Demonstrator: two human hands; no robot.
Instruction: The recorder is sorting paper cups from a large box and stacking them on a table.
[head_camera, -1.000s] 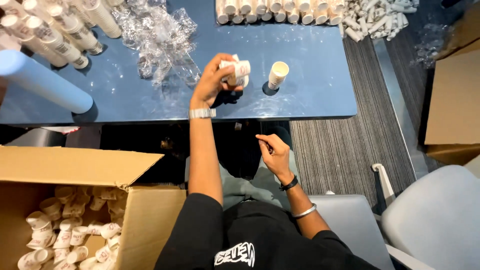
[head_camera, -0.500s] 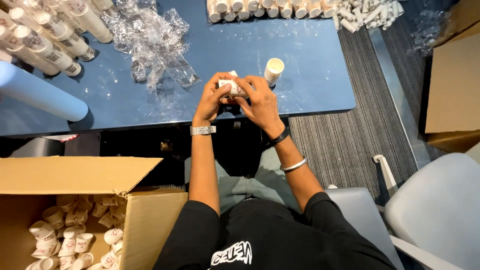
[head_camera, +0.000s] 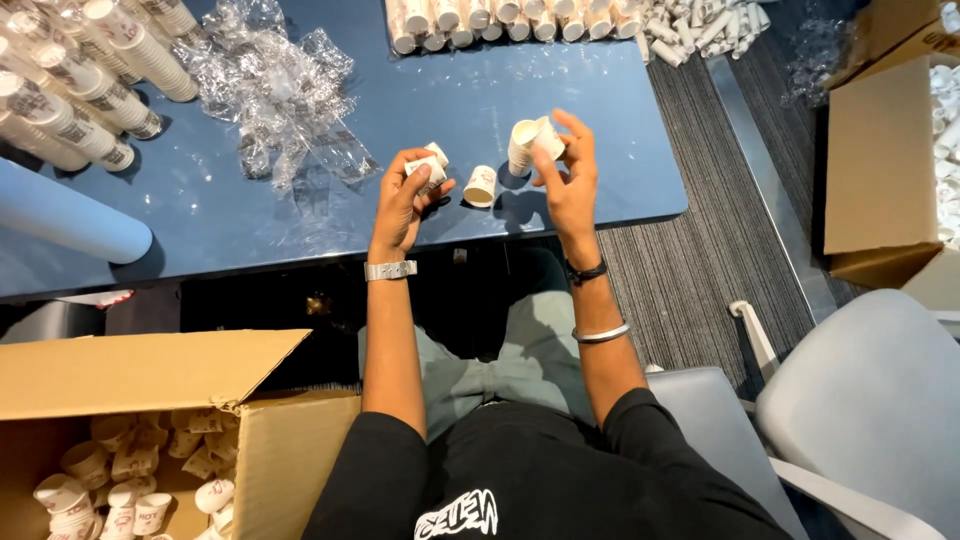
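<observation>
Half a second ago both hands met on one clump of small paper cups; now they have parted over the desk's (head_camera: 300, 230) near edge, the left hand (head_camera: 405, 200) gripping a cup (head_camera: 428, 165), the right hand (head_camera: 565, 175) pinching another pair (head_camera: 533, 140), so the stack is splitting.

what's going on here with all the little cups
A seated person holds small paper cups over a blue table. The left hand grips a couple of cups; the right hand holds a short stack. One loose cup lies on the table between them. Crumpled plastic wrap and long cup stacks lie to the left, and an open cardboard box of cups sits lower left.
</observation>
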